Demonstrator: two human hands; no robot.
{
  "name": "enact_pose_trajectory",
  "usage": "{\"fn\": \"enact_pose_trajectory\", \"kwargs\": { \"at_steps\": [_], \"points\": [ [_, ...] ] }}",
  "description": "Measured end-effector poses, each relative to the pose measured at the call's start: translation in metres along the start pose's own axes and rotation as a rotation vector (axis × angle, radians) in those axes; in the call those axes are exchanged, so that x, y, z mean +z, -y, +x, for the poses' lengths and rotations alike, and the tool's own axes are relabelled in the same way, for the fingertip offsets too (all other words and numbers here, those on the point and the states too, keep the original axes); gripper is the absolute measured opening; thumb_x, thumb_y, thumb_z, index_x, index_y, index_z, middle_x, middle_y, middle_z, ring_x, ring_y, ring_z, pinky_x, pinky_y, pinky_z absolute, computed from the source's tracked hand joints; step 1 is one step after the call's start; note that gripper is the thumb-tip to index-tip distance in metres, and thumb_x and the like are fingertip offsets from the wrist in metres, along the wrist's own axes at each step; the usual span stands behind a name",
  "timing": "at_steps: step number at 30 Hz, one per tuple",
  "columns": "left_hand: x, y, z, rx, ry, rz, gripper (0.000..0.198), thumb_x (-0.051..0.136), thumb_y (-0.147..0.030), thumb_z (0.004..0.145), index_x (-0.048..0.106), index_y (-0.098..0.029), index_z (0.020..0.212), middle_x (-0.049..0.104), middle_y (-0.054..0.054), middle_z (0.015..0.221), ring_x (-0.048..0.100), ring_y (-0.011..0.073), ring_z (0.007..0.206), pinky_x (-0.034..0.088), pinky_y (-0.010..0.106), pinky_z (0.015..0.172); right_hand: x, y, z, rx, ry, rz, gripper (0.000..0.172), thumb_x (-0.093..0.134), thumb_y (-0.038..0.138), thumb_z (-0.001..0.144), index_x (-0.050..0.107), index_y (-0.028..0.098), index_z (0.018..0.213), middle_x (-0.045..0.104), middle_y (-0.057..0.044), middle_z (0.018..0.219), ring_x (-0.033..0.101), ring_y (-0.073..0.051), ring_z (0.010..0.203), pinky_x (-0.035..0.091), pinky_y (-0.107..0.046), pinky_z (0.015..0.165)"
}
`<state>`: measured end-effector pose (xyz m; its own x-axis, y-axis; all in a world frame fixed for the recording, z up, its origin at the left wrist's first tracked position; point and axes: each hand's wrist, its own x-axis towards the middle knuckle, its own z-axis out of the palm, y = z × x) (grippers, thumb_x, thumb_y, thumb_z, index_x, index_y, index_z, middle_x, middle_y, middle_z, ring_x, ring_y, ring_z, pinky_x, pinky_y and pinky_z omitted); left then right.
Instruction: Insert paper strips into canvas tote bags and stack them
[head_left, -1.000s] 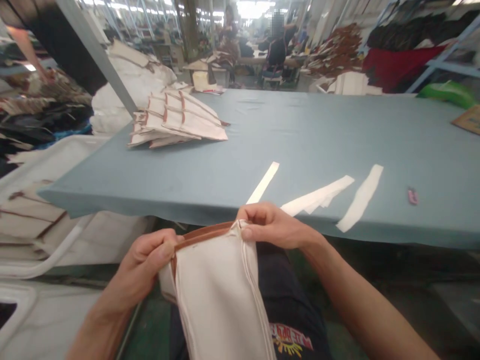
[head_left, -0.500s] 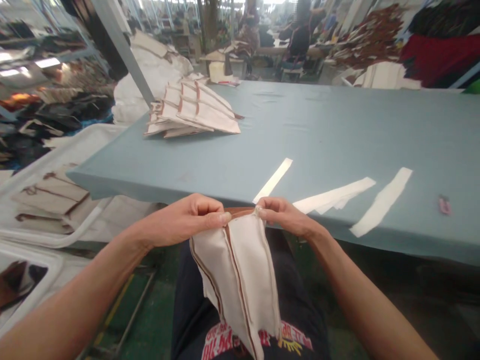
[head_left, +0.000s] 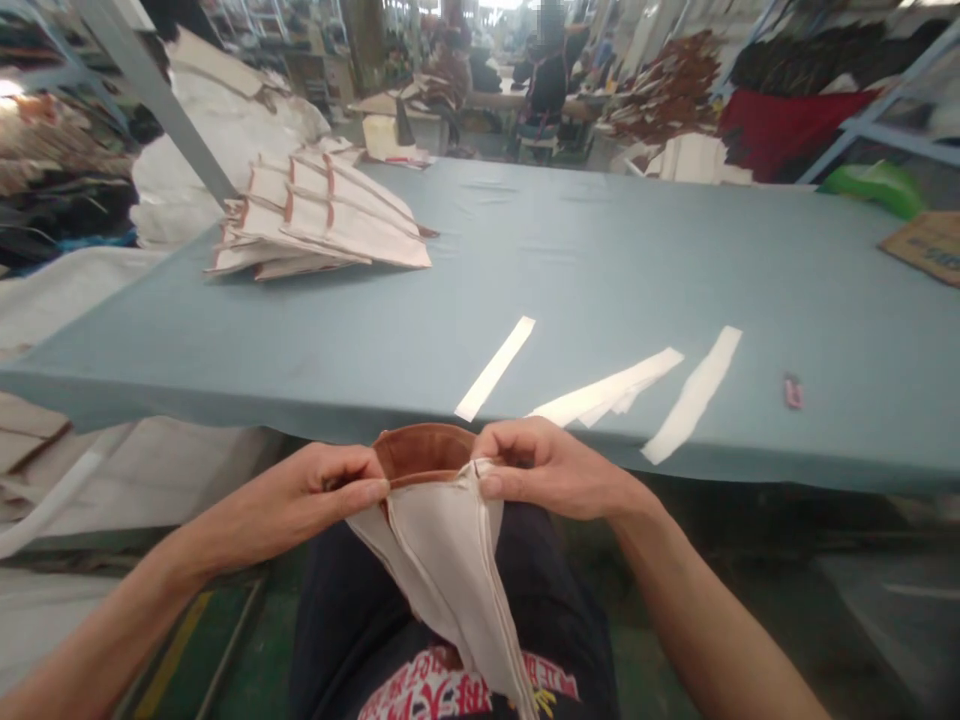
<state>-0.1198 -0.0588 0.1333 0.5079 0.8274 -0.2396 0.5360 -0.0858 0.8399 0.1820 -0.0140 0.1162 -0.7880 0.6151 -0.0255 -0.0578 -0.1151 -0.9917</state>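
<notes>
Between my hands hangs a sewn piece [head_left: 442,540], cream on the outside with long raised seams and brown on the inside; it looks like a boot shaft. Its top edge gapes into a loop, so the brown lining shows. My left hand [head_left: 337,490] pinches the rim at the left seam between thumb and fingers. At the right seam, my right hand [head_left: 547,470] pinches the rim, closed on a small folded bit of it. The lower end hangs over my dark apron [head_left: 337,590] with red and white lettering.
The blue-green table [head_left: 600,290] lies just ahead. On it are a pile of similar cream pieces [head_left: 322,215], white strips [head_left: 495,370], a small pink object [head_left: 793,392], a green object [head_left: 874,185] and a cardboard piece [head_left: 926,245]. A person [head_left: 547,80] sits far back.
The piece's top has opened wider, showing more brown lining. Both hands sit lower in view, still pinching the rim. The camera has turned right, so the table's things appear further left.
</notes>
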Motion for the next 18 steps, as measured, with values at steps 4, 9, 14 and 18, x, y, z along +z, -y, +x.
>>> {"fn": "enact_pose_trajectory", "kwargs": {
  "at_steps": [4, 9, 14, 18],
  "points": [
    [0.015, -0.005, 0.002, 0.046, -0.031, -0.03, 0.022, 0.064, -0.039, 0.097, 0.07, -0.021, 0.086, 0.066, -0.001, 0.081, 0.057, 0.0164, 0.075, 0.046, 0.024, 0.069, 0.011, 0.006, 0.003, -0.019, 0.023, -0.038, 0.046, 0.084, 0.058, 0.093, 0.068, 0.016, 0.087, 0.062, 0.002, 0.08, 0.05, -0.01, 0.071, 0.039, -0.024, 0.065],
    [0.029, -0.026, 0.007, 0.118, -0.068, -0.18, 0.021, 0.073, -0.042, 0.094, 0.077, -0.021, 0.092, 0.073, -0.001, 0.086, 0.063, 0.0166, 0.08, 0.049, 0.024, 0.075, 0.022, -0.001, 0.009, -0.09, 0.005, 0.006, 0.044, 0.089, 0.055, 0.089, 0.066, 0.017, 0.083, 0.062, 0.003, 0.082, 0.049, -0.01, 0.071, 0.038, -0.024, 0.064],
    [0.038, -0.03, 0.007, 0.119, -0.019, -0.276, 0.023, 0.069, -0.039, 0.099, 0.078, -0.019, 0.091, 0.071, -0.001, 0.083, 0.06, 0.014, 0.075, 0.047, 0.021, 0.068, 0.028, -0.003, 0.005, -0.043, 0.02, -0.009, 0.047, 0.087, 0.059, 0.088, 0.068, 0.017, 0.084, 0.06, 0.003, 0.08, 0.048, -0.01, 0.07, 0.035, -0.024, 0.061],
    [0.042, -0.029, 0.002, 0.127, -0.02, -0.273, 0.026, 0.064, -0.036, 0.102, 0.077, -0.019, 0.088, 0.07, -0.002, 0.081, 0.059, 0.013, 0.073, 0.046, 0.02, 0.067, 0.03, 0.002, 0.002, -0.01, 0.056, -0.005, 0.052, 0.082, 0.065, 0.091, 0.067, 0.016, 0.085, 0.058, 0.003, 0.079, 0.046, -0.01, 0.069, 0.035, -0.024, 0.061]
  ]
}}
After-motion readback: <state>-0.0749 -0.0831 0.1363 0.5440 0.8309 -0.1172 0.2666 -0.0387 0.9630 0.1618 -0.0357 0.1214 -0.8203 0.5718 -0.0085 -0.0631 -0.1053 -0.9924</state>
